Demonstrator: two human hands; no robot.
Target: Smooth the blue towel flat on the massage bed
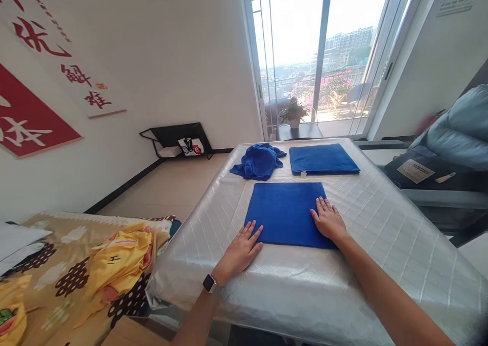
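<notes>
A blue cloth [285,211], folded into a flat rectangle, lies on the pale, shiny quilted cover [385,234] of a table or mattress. My left hand [240,247], with a watch on the wrist, rests at the cloth's near left corner, fingers spread. On the cloth's right edge my right hand [328,219] lies flat, its fingers stretched out. Behind it, a second folded blue cloth [323,158] with a small white tag sits at the far right. A crumpled blue cloth [260,161] is heaped at the far left.
Left and lower stands a bed with a patterned sheet [72,249] and yellow clothing [122,259] on it. A cardboard box [131,333] is at the bottom edge. On the right is a grey chair [438,198] with a padded jacket. A potted plant [294,113] stands before the glass door.
</notes>
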